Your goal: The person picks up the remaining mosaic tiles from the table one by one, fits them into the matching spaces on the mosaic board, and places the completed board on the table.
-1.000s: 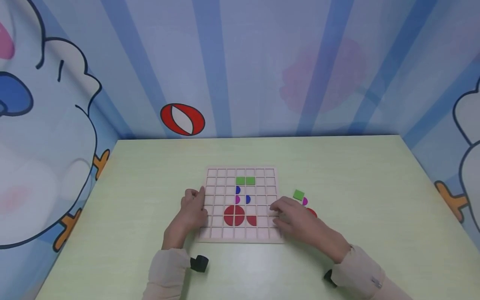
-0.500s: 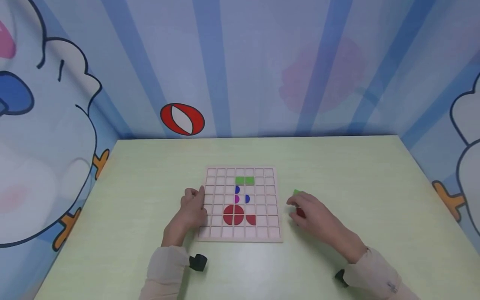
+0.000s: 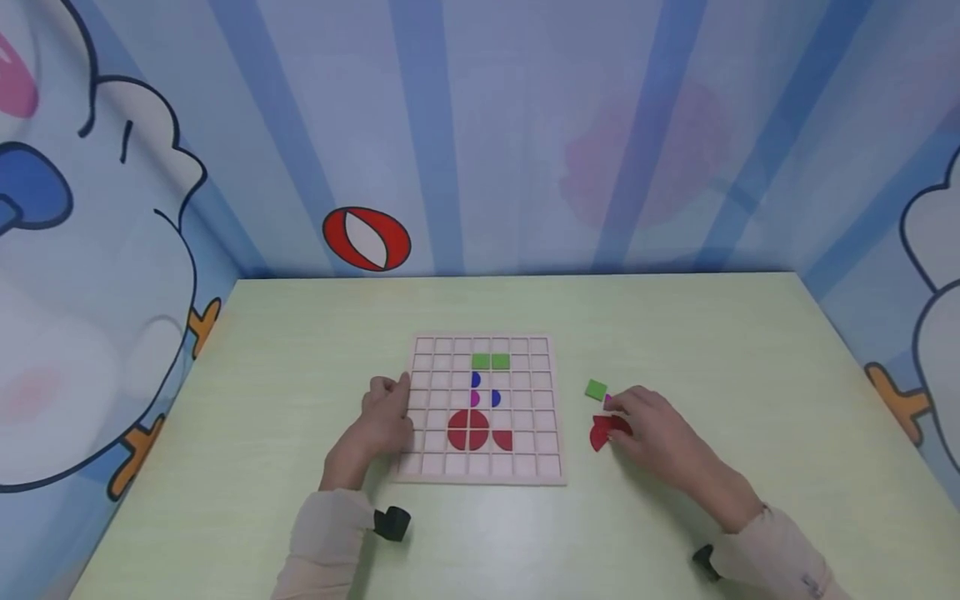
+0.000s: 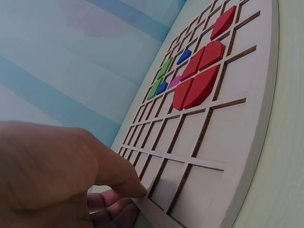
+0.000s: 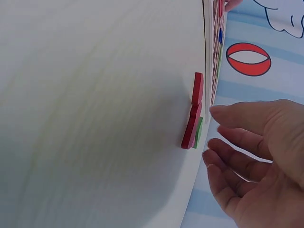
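My left hand [image 3: 382, 421] holds the left edge of the pale grid board [image 3: 442, 400], its thumb [image 4: 128, 185] on the rim in the left wrist view. On the board sit two green squares [image 3: 491, 362], two blue half-discs [image 3: 476, 380], a magenta half-disc [image 3: 475, 399], a red disc of quarter pieces [image 3: 459, 421] and a separate red quarter [image 3: 504, 440]. Right of the board, my right hand [image 3: 663, 433] hovers over loose red pieces [image 3: 600, 435], partly covering them. Its fingers are relaxed and spread from the thumb, holding nothing in the right wrist view [image 5: 256, 156].
Beside the right hand lie a loose green square [image 3: 596, 390] and a magenta piece [image 3: 607, 402], mostly hidden by fingers. A light green tabletop [image 3: 315, 333] surrounds the board, with a patterned blue wall [image 3: 510, 167] behind. Black wrist cameras [image 3: 392, 523] hang at both cuffs.
My right hand has moved right, from the board's right edge to the loose pieces. A red piece half a second ago at its fingertips now lies on the table. The left hand stays put.
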A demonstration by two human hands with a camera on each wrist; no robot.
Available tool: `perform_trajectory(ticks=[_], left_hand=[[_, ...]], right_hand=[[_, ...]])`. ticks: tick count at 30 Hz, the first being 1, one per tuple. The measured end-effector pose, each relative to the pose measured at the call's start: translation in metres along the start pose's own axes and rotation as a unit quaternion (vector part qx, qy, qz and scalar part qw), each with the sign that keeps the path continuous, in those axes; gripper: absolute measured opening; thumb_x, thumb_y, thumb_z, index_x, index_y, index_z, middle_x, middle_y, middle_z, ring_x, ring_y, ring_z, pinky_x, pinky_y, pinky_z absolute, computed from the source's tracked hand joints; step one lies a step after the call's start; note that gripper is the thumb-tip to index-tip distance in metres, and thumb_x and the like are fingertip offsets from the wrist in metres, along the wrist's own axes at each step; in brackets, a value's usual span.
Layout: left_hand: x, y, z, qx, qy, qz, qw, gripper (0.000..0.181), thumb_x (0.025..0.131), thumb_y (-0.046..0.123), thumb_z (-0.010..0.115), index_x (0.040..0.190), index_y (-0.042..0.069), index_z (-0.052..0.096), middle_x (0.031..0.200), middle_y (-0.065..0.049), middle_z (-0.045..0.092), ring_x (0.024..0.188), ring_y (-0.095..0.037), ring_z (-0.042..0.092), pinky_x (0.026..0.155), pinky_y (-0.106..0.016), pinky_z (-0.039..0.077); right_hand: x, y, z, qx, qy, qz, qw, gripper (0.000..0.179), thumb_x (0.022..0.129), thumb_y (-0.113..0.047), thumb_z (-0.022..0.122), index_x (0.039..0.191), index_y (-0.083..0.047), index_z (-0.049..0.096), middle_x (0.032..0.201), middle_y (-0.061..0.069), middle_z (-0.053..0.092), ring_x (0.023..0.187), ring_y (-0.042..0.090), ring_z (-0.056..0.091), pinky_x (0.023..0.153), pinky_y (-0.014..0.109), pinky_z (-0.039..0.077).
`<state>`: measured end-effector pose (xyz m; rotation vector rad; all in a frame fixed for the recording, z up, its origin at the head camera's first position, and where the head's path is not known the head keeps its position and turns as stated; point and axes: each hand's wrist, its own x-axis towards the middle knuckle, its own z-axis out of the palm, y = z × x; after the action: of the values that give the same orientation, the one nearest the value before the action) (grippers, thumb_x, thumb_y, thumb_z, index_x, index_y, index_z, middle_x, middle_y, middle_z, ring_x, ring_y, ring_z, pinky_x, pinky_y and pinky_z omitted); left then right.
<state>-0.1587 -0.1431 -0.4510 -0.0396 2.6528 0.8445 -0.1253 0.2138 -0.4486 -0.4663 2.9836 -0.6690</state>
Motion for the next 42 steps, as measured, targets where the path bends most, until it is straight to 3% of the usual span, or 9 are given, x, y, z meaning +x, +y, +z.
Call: perform_trajectory(ticks=[10,17,34,42], left_hand=[[-0.001,0.000,-0.001,-0.003,-0.003,-0.004,1.0000,0.069,0.091,-0.001,0.043,0.153,0.003,0.013,0.143,-0.022,0.019,0.124,-0.034,0.028,0.099,-0.050,0.037],[-0.004,0.003,0.002,-0.016,-0.003,-0.027,0.9995,0.071,0.091,-0.001,0.045,0.154,0.007,0.013,0.142,-0.018,0.021,0.121,-0.031,0.030,0.098,-0.049,0.039],[-0.002,0.001,0.003,-0.010,0.003,-0.021,0.9997,0.071,0.090,-0.001,0.045,0.153,0.006,0.014,0.142,-0.019,0.021,0.121,-0.032,0.030,0.097,-0.049,0.040],[-0.002,0.002,0.002,-0.020,0.004,-0.022,0.9995,0.072,0.090,-0.001,0.045,0.154,0.007,0.013,0.143,-0.018,0.020,0.122,-0.032,0.029,0.098,-0.050,0.039]], right_hand=[[0.001,0.008,0.001,0.005,-0.033,0.012,0.9994,0.030,0.078,-0.005,0.074,0.106,0.000,0.064,0.096,0.007,0.060,0.084,0.017,0.054,0.078,0.036,0.052],[0.003,0.010,0.002,0.004,-0.037,0.020,0.9991,0.025,0.078,-0.007,0.075,0.101,-0.002,0.066,0.089,0.004,0.059,0.078,0.014,0.052,0.072,0.031,0.051],[0.003,0.009,0.001,0.002,-0.053,0.035,0.9980,0.019,0.080,-0.009,0.071,0.096,-0.002,0.065,0.084,0.002,0.057,0.075,0.014,0.050,0.069,0.030,0.049],[0.005,0.006,-0.002,0.032,-0.072,0.064,0.9949,0.018,0.081,-0.011,0.070,0.096,-0.005,0.064,0.080,0.001,0.057,0.072,0.015,0.050,0.065,0.027,0.046]])
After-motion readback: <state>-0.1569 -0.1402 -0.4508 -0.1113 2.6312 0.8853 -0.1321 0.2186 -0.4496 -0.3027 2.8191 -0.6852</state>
